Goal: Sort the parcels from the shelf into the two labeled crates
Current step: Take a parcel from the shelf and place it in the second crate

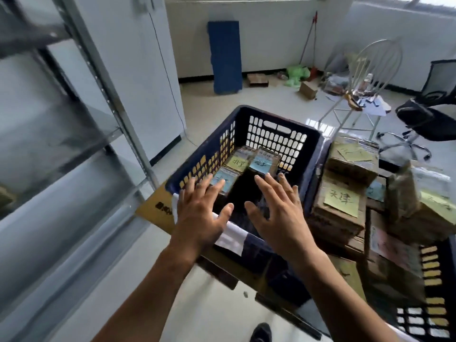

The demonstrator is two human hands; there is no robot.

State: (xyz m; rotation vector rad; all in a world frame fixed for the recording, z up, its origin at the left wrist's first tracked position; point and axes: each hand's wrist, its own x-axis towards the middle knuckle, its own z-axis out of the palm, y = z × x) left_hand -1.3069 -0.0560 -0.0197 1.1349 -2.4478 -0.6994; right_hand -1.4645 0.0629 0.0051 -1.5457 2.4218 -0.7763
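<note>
Two bare hands, the left hand [199,213] and the right hand [278,213], hover side by side with fingers spread and straight, holding nothing, above the near rim of a dark blue perforated plastic crate [271,114]. In this crate, at 12 o'clock from the hands, lie three small brown cardboard parcels: a yellow-note parcel [238,164], a far blue-note parcel [261,164] and a near blue-note parcel [222,180]. At 3 o'clock a second dark perforated crate [431,304] is heaped with more brown parcels [341,218], several bearing yellow handwritten notes. One grey metal shelf [98,77] stands at 9 o'clock.
</note>
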